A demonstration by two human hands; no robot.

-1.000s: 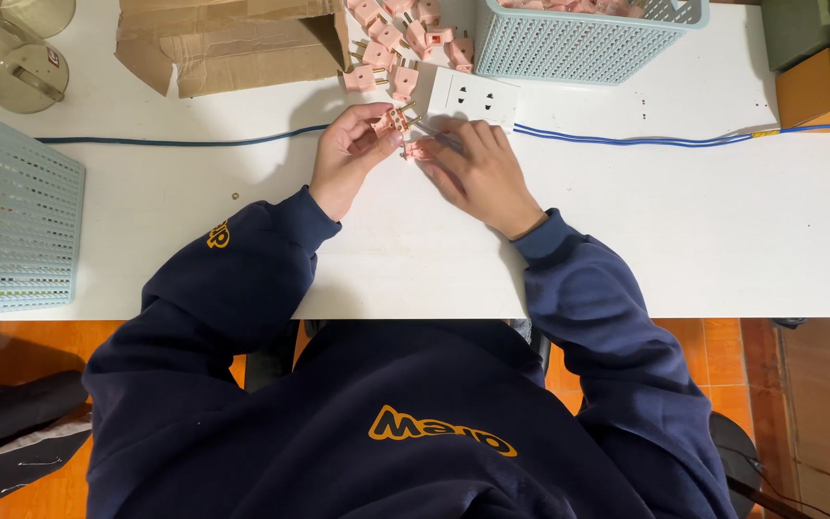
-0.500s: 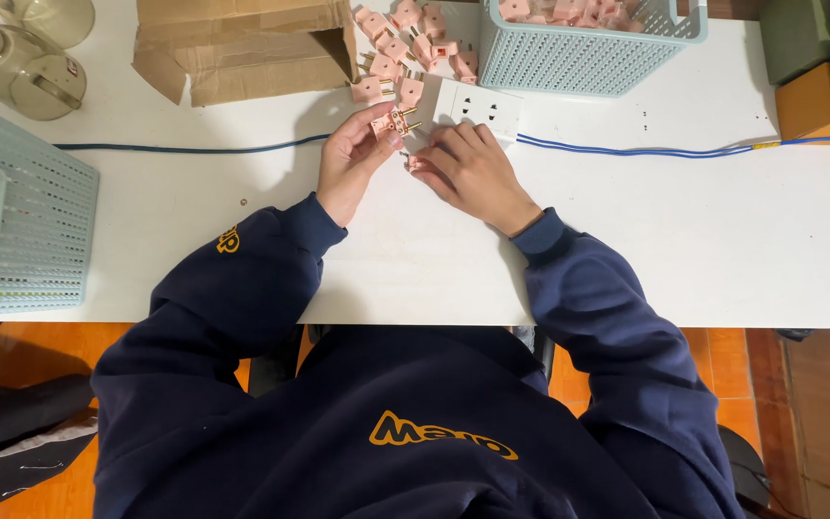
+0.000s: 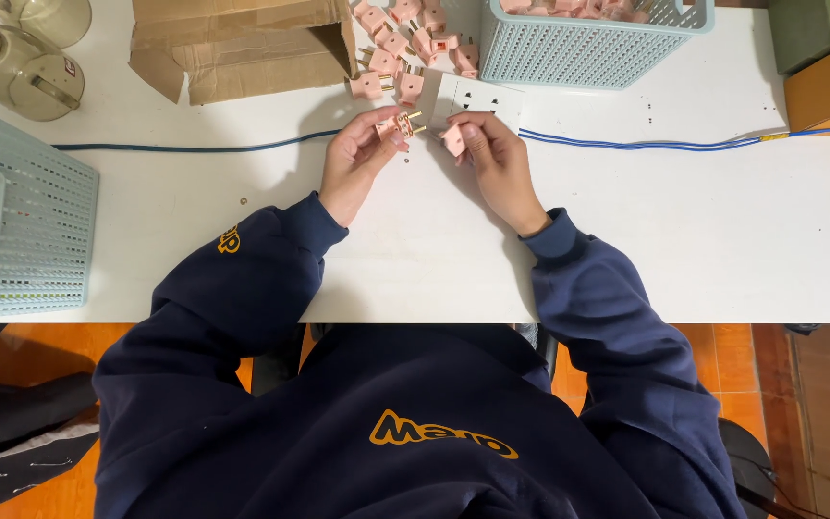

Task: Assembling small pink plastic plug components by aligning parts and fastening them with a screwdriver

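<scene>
While a side basket [image 3: 21, 231] and a torn carton [image 3: 242, 43] stand at the left of the table [image 3: 722, 231], the left hand [image 3: 357, 163] pinches a pink plug [image 3: 398, 125] with brass pins, just before a white socket [image 3: 477, 101]. Right hand [image 3: 497, 159]: fingers closed on a second pink piece [image 3: 453, 139]. Loose plugs [image 3: 405, 48] lie unworked beyond the hands; the rear basket [image 3: 588, 38] holds more, so by appearance the job sits midway.
</scene>
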